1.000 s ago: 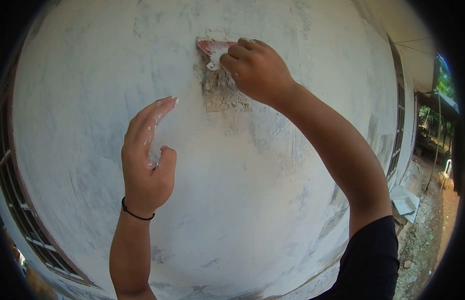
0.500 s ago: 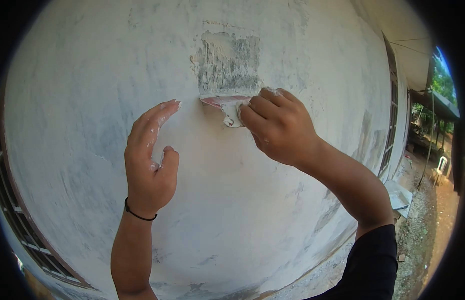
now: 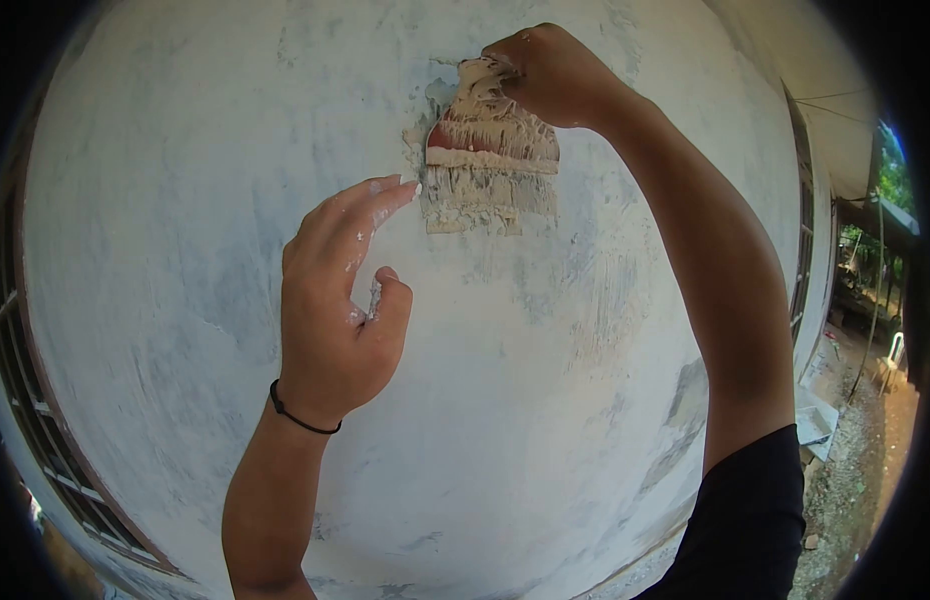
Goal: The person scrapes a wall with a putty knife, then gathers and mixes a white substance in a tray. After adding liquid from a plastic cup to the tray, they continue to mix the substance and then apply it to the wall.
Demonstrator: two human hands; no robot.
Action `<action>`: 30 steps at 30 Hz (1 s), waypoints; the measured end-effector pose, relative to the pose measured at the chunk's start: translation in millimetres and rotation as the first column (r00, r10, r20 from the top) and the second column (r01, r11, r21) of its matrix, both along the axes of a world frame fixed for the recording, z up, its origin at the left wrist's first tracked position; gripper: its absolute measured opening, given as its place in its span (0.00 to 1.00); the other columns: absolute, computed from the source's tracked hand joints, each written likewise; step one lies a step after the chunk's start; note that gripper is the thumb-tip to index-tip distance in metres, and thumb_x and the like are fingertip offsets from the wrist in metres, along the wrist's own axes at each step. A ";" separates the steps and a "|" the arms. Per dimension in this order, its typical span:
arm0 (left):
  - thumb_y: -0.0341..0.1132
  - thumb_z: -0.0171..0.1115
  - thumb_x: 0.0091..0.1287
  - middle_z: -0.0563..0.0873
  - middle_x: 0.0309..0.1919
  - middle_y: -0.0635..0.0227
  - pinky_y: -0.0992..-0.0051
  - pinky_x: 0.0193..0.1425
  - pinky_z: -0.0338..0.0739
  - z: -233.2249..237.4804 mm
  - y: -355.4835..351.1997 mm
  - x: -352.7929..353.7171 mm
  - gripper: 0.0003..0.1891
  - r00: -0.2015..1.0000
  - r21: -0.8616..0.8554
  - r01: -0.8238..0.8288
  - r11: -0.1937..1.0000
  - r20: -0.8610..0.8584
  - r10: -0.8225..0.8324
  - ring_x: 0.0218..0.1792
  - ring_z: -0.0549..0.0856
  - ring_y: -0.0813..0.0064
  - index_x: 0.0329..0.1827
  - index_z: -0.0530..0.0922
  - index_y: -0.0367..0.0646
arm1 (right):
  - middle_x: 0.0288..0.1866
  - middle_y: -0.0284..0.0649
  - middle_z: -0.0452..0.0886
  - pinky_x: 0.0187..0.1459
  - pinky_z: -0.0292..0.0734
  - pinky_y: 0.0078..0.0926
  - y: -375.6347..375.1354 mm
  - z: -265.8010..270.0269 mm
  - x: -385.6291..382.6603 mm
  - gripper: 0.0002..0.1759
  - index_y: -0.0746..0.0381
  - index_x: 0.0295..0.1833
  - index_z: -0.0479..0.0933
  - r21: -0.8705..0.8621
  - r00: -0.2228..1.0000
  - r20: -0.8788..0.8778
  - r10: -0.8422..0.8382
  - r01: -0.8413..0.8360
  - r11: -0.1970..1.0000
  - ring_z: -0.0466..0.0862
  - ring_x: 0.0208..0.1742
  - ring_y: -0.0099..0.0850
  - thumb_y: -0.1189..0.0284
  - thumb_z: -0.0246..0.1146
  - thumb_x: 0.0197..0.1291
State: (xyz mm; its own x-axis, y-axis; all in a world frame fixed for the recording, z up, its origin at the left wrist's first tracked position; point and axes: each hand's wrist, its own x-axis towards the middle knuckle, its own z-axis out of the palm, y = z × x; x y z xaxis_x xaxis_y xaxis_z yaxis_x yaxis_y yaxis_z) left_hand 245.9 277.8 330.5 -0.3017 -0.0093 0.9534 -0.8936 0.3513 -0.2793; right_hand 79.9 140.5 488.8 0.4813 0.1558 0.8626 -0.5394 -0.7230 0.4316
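My right hand [image 3: 550,75] grips a wide red putty knife [image 3: 493,135] by its upper end, its face smeared with beige filler. The blade's lower edge lies against a rough grey patch [image 3: 540,195] on the whitish wall [image 3: 435,400], with streaks of filler below it. Lower left of the blade, my left hand [image 3: 340,290] is held up with thumb and fingers apart and nothing between them. White paste sticks to its fingertips and thumb, and a thin black band circles the wrist.
A barred window [image 3: 55,440] runs along the left edge, and another [image 3: 803,215] stands at the right. Beyond the wall at the right are a pale tray-like object [image 3: 815,420], a dirt path [image 3: 885,450], a white chair [image 3: 894,352] and a roof edge.
My right hand has moved up with the putty knife, whose blade now lies over the patch with its handle end upward. My left hand has shifted right and slightly up, still open.
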 end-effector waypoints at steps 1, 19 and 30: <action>0.20 0.50 0.48 0.79 0.52 0.59 0.67 0.59 0.66 0.1 -0.1 0.2 0.25 1.000 -0.002 -0.003 1.000 -0.001 0.003 0.55 0.76 0.60 0.53 0.75 0.39 | 0.43 0.51 0.82 0.46 0.79 0.33 -2.2 8.7 2.9 0.22 0.65 0.54 0.77 0.019 0.998 0.057 -0.040 0.039 0.999 0.84 0.41 0.41 0.78 0.62 0.50; 0.19 0.48 0.48 0.80 0.52 0.57 0.67 0.61 0.69 -3.6 6.5 -1.3 0.25 0.998 -0.025 0.041 0.999 -0.043 -0.042 0.57 0.76 0.60 0.53 0.75 0.36 | 0.26 0.37 0.77 0.36 0.78 0.28 -23.5 -70.7 22.9 0.04 0.62 0.25 0.77 -0.543 0.964 0.118 0.239 -0.139 0.828 0.80 0.36 0.33 0.81 0.60 0.39; 0.19 0.47 0.47 0.80 0.52 0.57 0.66 0.61 0.69 -14.4 11.6 3.1 0.25 0.999 -0.006 0.009 1.000 -0.046 -0.010 0.56 0.76 0.60 0.52 0.76 0.36 | 0.18 0.35 0.71 0.25 0.67 0.27 17.9 -117.6 -16.4 0.05 0.60 0.21 0.73 -0.402 0.963 0.108 0.249 -0.186 0.897 0.73 0.24 0.29 0.81 0.61 0.41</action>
State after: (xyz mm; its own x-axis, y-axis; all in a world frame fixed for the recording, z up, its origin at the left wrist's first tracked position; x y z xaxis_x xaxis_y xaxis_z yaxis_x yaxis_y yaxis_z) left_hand 248.9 289.4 316.1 -0.2577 -0.0010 0.9662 -0.9021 0.3584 -0.2403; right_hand 63.5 158.3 371.2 0.2643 0.5756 0.7738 -0.4695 -0.6241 0.6246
